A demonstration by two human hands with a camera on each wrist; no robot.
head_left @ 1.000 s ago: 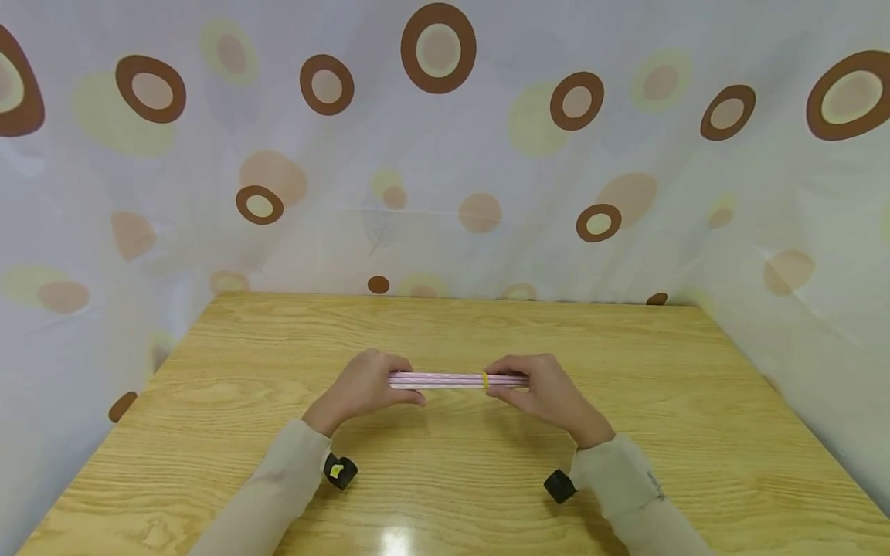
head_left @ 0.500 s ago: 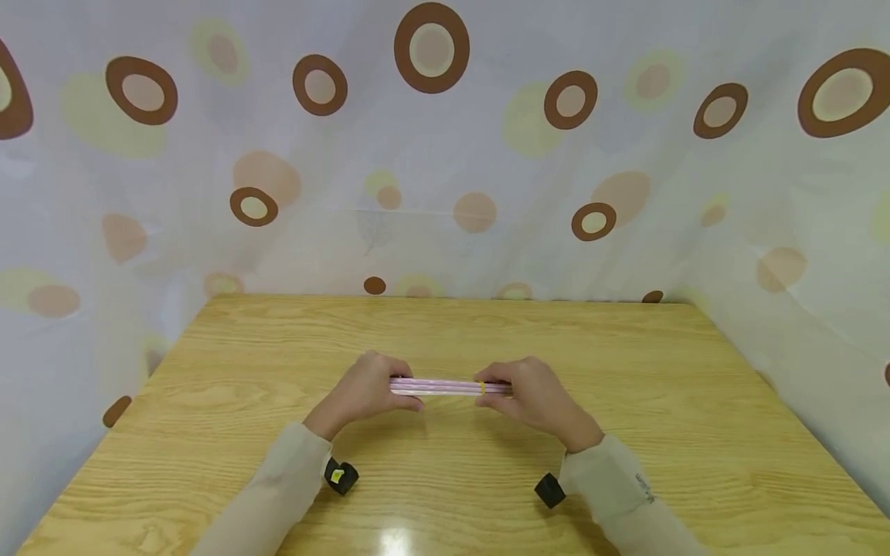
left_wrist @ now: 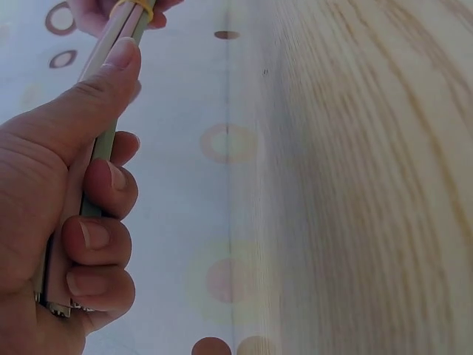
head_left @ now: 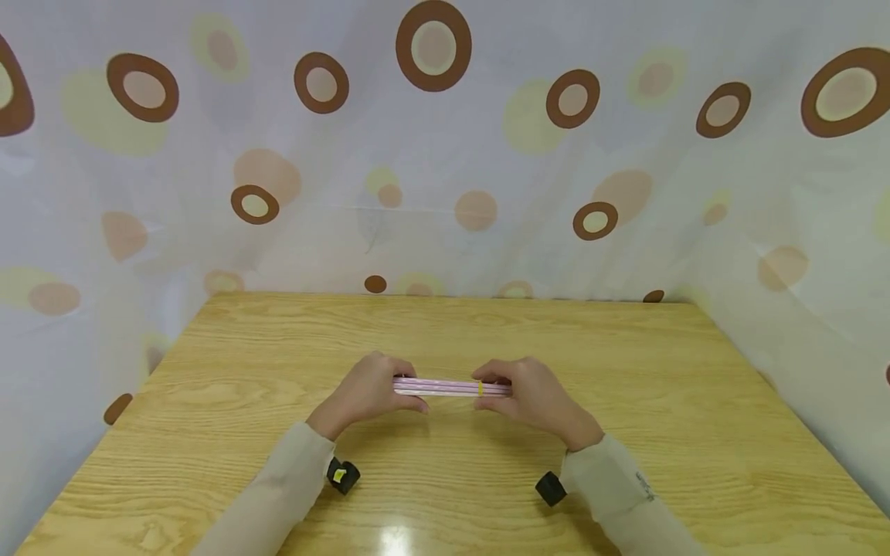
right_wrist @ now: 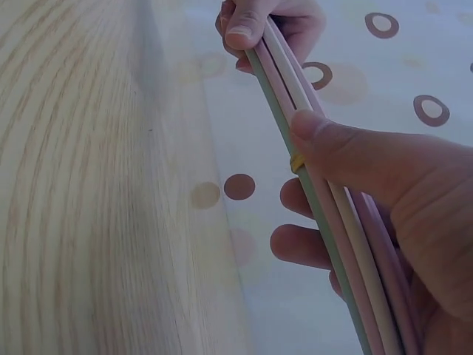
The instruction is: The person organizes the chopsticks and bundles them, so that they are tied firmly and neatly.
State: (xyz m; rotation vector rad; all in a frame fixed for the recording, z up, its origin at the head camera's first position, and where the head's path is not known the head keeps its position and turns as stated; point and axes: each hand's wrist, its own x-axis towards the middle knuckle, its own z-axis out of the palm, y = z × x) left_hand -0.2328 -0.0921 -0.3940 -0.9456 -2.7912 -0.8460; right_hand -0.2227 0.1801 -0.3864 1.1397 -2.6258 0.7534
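A bundle of pale pink and greenish sticks (head_left: 445, 386) is held level a little above the wooden table (head_left: 445, 340), one hand at each end. My left hand (head_left: 368, 390) grips the left end, fingers curled round the sticks (left_wrist: 100, 148) and thumb pressed along them. My right hand (head_left: 531, 394) grips the right end of the bundle (right_wrist: 325, 200). A thin yellow rubber band (head_left: 480, 388) circles the sticks just by the right thumb (right_wrist: 347, 151); the same band (left_wrist: 133, 7) shows far off in the left wrist view.
A white curtain with brown and yellow rings (head_left: 445, 154) closes off the table at the back and both sides. Small black cameras sit at the left wrist (head_left: 342, 474) and the right wrist (head_left: 549, 488). Bare wood lies all round the hands.
The right hand has slid left along the bundle, bringing the yellow band a little leftward. The left hand holds almost still.
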